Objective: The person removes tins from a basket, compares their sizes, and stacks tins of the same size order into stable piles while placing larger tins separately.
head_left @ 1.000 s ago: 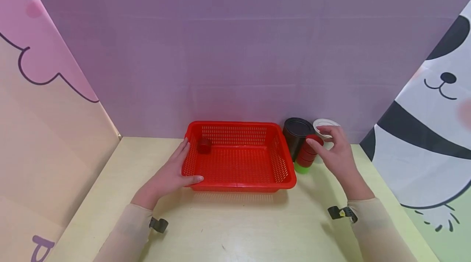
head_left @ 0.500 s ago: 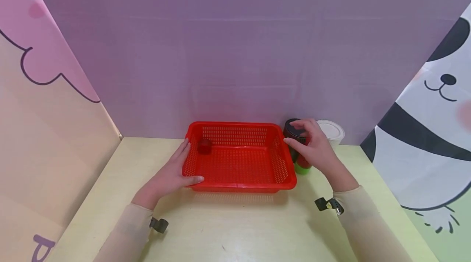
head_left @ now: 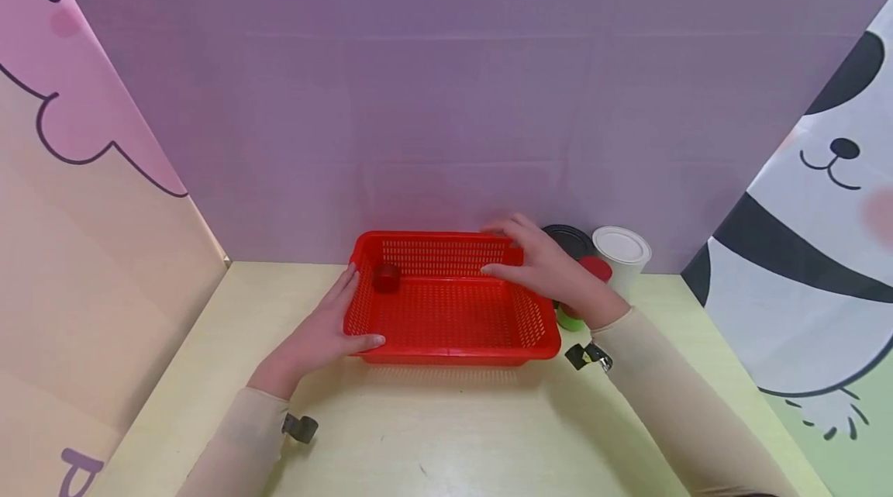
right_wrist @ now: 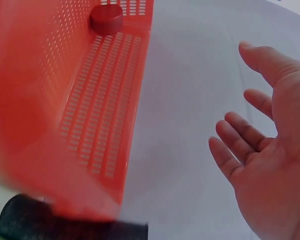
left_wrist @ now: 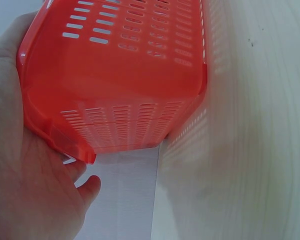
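A red plastic basket [head_left: 446,357] with slotted walls stands on the table. My left hand [head_left: 317,338] holds its front left corner, thumb over the front rim and fingers along the left side; the left wrist view shows the fingers at the basket's rim. Inside, at the back left, lies a small dark red round piece [right_wrist: 106,19]. My right hand [head_left: 537,260] is over the basket's back right corner, fingers loosely bent and apart, with nothing in it. The right wrist view shows its bare palm. Partly behind the right wrist is a red stack [head_left: 596,267] on a green base [head_left: 568,322].
To the right of the basket stand a black lidded can [head_left: 568,239] and a white lidded tub [head_left: 621,245], close against the purple backdrop [head_left: 446,109]. Printed panels border the pale wooden table [head_left: 446,435] on both sides.
My right hand has moved left from beside the red stack and white tub, past the black can, to above the basket's back right corner. The left hand and basket have stayed put.
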`<state>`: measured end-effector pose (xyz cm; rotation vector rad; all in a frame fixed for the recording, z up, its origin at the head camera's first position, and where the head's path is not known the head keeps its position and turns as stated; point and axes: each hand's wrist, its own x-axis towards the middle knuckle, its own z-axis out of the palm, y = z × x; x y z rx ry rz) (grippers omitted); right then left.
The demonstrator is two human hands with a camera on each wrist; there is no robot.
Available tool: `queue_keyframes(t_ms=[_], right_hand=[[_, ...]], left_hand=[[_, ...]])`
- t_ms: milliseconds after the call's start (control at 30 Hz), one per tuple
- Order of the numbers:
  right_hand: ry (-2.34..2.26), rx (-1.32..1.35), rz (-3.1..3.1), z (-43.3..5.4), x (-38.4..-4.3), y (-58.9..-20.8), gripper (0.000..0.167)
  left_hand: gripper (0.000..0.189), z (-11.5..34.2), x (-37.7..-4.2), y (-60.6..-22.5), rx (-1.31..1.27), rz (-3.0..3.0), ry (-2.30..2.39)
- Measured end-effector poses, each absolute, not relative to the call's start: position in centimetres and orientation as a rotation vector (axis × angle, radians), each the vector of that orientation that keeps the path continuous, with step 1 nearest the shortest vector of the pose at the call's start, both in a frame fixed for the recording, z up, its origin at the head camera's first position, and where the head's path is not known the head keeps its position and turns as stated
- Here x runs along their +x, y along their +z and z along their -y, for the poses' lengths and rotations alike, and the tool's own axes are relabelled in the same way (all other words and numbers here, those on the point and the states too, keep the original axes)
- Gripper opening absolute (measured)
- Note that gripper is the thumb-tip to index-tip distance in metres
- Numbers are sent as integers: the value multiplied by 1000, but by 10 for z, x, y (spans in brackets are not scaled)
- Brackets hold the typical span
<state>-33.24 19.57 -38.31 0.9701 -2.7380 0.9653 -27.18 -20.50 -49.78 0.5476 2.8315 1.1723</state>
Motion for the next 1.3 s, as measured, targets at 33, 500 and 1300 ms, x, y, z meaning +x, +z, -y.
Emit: queue_keyframes(t_ms=[33, 500, 1300], right_hand=[[963, 1001, 2737, -191, -335, -382, 65], [984, 1255, 2673, -142, -374, -391, 62], [886, 1284, 2849, -76, -401, -454, 78]], left_hand=[[129, 205, -272, -498, 546, -2832, 1173], [131, 205, -277, -508, 578, -2850, 1173], [129, 206, -271, -500, 572, -2847, 1146]])
